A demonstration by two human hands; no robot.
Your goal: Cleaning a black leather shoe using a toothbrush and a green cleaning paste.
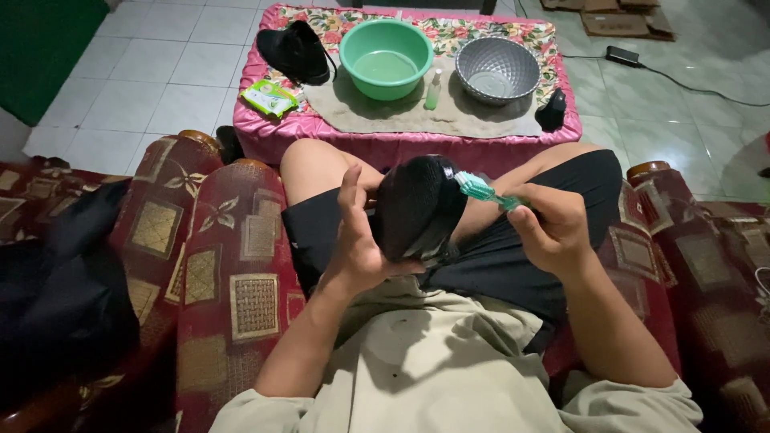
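Observation:
My left hand holds a black shoe over my lap, sole side tilted toward me. My right hand grips a teal toothbrush, whose bristle head rests against the upper right side of the shoe. I sit in a dark red patterned armchair in black shorts and a beige shirt.
A low table with a pink floral cloth stands in front, carrying a second black shoe, a green basin with water, a metal bowl, a small bottle, a green packet and a black object. A dark bag lies on the seat at left.

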